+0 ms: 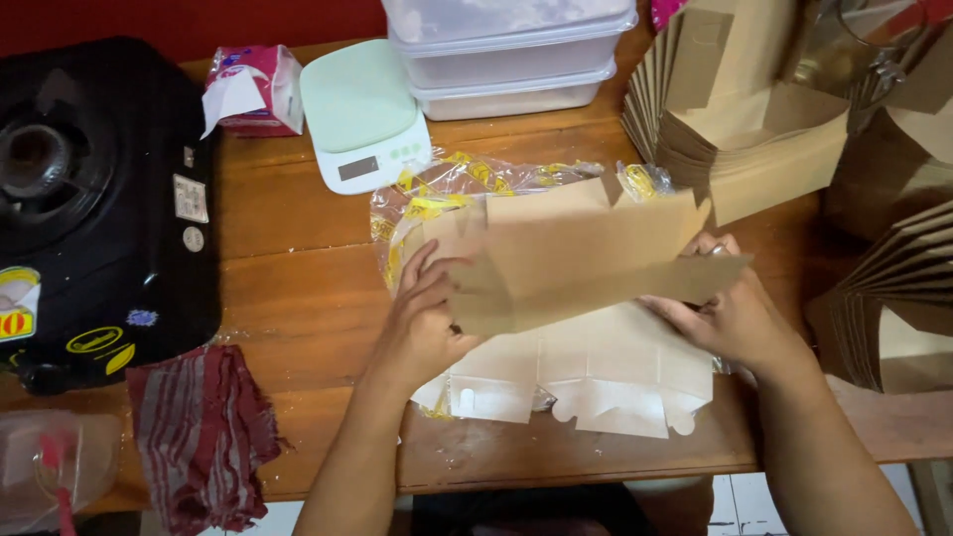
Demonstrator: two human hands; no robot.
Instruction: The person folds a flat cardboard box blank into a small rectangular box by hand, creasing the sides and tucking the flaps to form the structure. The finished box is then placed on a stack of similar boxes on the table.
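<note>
Now holding a flat brown cardboard box blank [586, 260] up over the table's front edge [556, 462]: left hand [422, 323] pinching its left end, right hand [730, 316] its right. Likely light, thin, bendy, easy to crease. Best gripped at the edges, near the folds.
</note>
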